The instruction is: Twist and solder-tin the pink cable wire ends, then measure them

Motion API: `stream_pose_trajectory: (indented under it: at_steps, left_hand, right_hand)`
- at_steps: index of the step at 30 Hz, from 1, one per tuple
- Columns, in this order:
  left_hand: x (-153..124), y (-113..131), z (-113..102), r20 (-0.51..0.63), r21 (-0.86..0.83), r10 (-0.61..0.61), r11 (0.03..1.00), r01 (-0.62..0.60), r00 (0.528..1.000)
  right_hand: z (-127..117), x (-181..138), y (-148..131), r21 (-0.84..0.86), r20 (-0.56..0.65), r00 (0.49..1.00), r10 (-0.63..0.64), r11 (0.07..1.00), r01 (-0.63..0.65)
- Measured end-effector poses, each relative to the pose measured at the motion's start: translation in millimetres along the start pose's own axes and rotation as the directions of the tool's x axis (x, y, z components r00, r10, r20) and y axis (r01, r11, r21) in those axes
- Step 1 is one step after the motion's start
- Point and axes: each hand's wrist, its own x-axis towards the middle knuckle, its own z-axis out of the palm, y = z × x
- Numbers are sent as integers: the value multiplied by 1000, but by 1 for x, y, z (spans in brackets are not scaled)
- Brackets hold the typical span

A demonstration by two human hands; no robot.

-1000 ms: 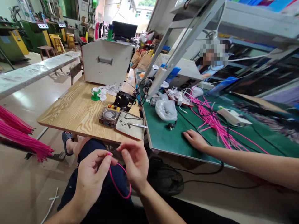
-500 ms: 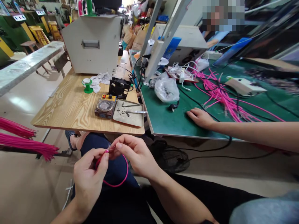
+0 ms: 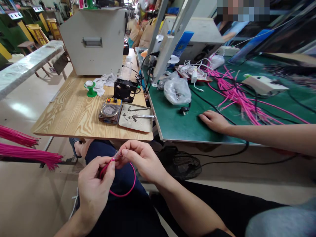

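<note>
A thin pink cable [image 3: 130,189] loops down between my two hands, over a leg in dark blue trousers. My left hand [image 3: 95,184] pinches it close to one end, thumb against the bent index finger. The fingertips of my right hand [image 3: 140,159] are closed on the fine strands at that same end, just right of my left thumb. What exactly the strands are is too small to tell. Both hands hang in front of the wooden table's near edge.
A timer-like device [image 3: 110,111], a metal tray [image 3: 125,123] with small tools, a green spool [image 3: 91,89] and a fan [image 3: 125,90] sit on the wooden table [image 3: 61,115]. Another person's hand [image 3: 214,121] rests on the green table [image 3: 172,126], near pink cables [image 3: 229,87]. Cable bundles [image 3: 27,153] lie left.
The view has shifted slightly, so the tables and background appear a little displaced. My hands keep nearly the same grip on the pink cable, the right one marginally higher.
</note>
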Motion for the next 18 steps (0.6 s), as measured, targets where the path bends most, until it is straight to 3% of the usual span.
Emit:
stream_pose_trajectory:
  at_steps: [7,18]
  left_hand:
    - [2,3,-5,-13,54,16,998,-15,1000]
    - [6,12,-7,-30,124,45,991,-41,999]
  right_hand:
    - [-5,3,1,-47,89,996,-11,999,15]
    - [-2,1,2,-60,75,997,-33,998,37]
